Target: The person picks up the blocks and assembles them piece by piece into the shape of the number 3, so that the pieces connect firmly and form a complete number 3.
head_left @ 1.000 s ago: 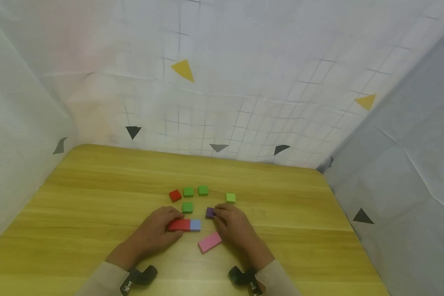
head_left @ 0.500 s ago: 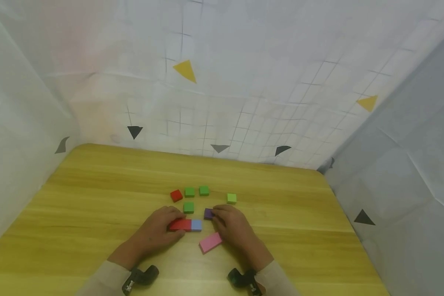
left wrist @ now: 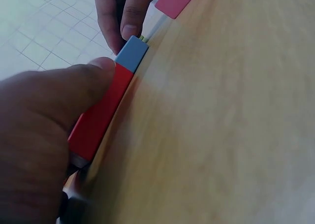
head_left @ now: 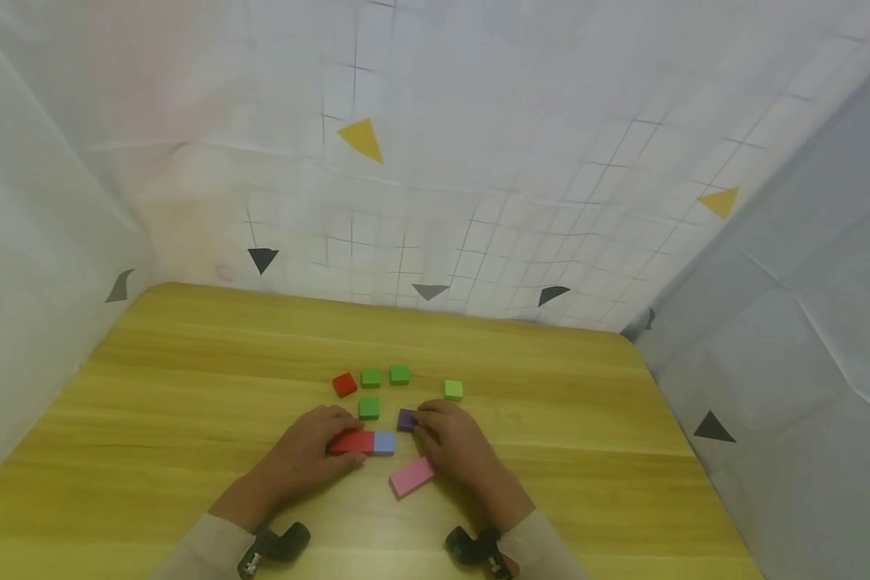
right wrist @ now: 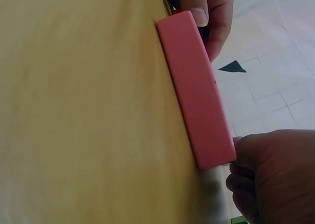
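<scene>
My left hand holds a long red block flat on the table, thumb on the near side and fingers on the far side. A light-blue block lies end to end against its right end. My right hand pinches a small purple block, just behind and right of the blue one, with a gap between them. A long pink block lies slantwise beside the right hand; in the right wrist view the pink block hides part of the scene, and the purple block cannot be seen there.
Behind the hands lie a small red block and several green ones, including a green block near the left fingers and a lime block at right. White sheeting encloses the wooden table at the back and sides.
My right hand has slid the purple block slightly left, closer to the blue block. The left hand and the red block stay in place.
</scene>
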A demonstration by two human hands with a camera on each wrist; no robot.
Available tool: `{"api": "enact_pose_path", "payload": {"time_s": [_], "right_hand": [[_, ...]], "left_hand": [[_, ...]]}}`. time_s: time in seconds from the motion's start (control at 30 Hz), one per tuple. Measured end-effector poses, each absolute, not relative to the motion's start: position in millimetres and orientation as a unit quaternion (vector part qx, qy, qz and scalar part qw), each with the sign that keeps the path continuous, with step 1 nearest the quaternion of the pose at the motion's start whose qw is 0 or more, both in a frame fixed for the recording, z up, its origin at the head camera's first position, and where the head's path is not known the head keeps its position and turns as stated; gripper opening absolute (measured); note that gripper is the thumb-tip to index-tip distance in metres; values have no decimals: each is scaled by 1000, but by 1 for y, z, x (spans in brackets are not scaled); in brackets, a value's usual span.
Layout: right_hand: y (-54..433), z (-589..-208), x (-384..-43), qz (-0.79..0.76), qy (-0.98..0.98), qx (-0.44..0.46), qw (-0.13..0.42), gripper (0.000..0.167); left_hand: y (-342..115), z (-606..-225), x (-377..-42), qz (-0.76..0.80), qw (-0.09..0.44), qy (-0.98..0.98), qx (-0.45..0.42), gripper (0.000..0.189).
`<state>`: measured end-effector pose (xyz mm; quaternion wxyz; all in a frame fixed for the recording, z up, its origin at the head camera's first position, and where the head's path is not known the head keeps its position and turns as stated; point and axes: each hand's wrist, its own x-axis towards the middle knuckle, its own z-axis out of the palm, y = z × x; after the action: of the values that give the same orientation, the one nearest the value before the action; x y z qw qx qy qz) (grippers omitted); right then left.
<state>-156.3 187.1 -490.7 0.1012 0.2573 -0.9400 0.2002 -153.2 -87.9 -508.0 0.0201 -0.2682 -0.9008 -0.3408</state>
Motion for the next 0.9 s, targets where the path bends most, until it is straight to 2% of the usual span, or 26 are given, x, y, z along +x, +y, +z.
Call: {"api": "enact_pose_path", "payload": {"time_s": [0.9], "right_hand": [[179, -489, -157, 216, -931, 278, 101, 23]], "left_hand": [[-88, -506, -152, -334, 38, -902, -272, 47]]}}
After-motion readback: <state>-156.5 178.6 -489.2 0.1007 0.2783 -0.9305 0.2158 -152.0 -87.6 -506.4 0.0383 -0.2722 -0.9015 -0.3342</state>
